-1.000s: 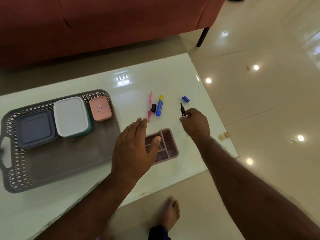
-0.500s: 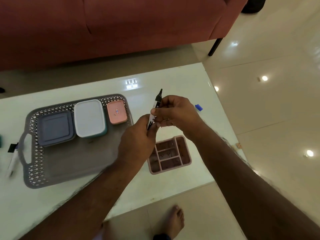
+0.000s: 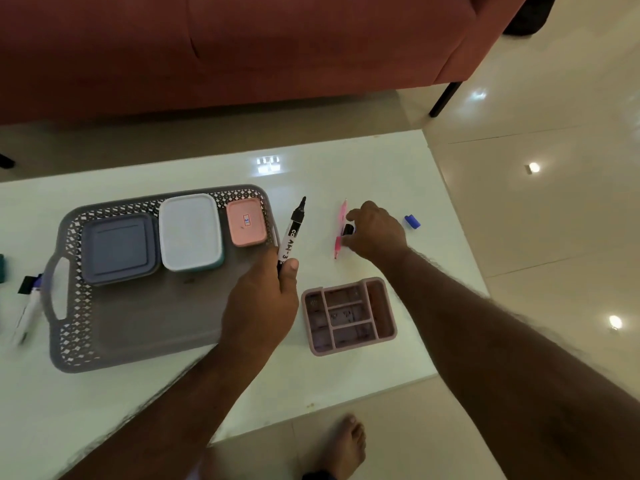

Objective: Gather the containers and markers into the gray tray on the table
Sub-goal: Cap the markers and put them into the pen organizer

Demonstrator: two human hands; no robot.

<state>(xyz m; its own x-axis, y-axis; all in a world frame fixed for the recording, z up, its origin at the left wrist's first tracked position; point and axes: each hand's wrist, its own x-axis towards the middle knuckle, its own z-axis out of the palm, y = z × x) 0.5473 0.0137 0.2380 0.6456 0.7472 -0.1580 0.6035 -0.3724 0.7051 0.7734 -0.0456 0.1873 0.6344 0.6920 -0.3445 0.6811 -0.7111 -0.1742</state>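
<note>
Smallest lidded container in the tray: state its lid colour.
Salmon pink lid with a small label, head view.

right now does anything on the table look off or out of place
The black marker gripped in the left hand has no cap on, its tip bare. A loose blue cap lies alone on the white table, right of the right hand. Nothing is spilled or broken.

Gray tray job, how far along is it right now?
Partly done. Three lidded containers, blue, white and pink, sit in the gray tray. The left hand holds an uncapped black marker; the right hand reaches to a black cap beside the pink pen. Left: the divided organizer, blue cap and the marker left of the tray.
</note>
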